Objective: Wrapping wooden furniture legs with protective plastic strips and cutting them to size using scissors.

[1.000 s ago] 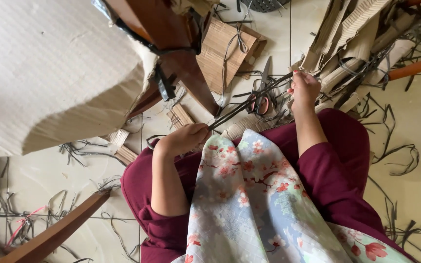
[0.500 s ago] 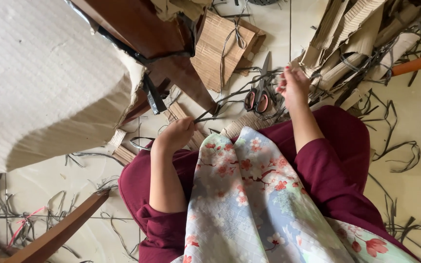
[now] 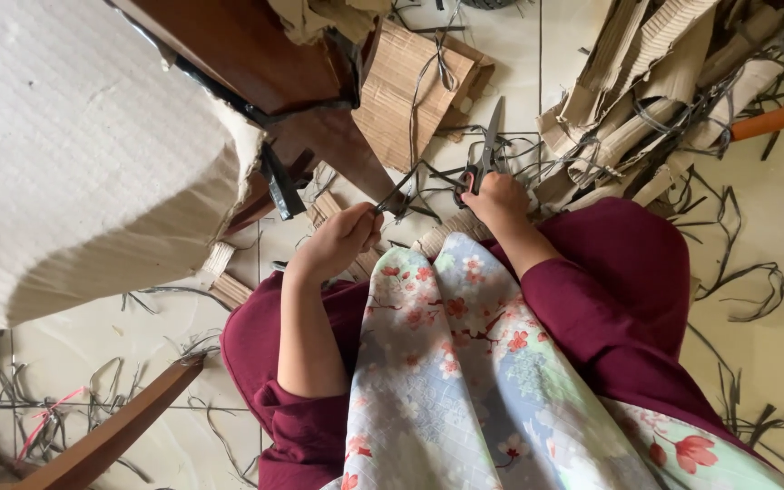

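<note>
A floral cloth drapes the lap nearest the camera. Beyond it, the left hand pinches a dark strap taut in a clenched grip, while the right hand grasps scissors, blades pointing away. Farther off, corrugated cardboard and loose straps litter the floor.

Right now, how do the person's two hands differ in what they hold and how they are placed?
The right hand grips scissors, blades pointing away from the body; the left hand pinches a thin dark strap. The right hand reaches farther out; the left hand sits nearer the wooden leg. Both are bare, with maroon sleeves.
</note>
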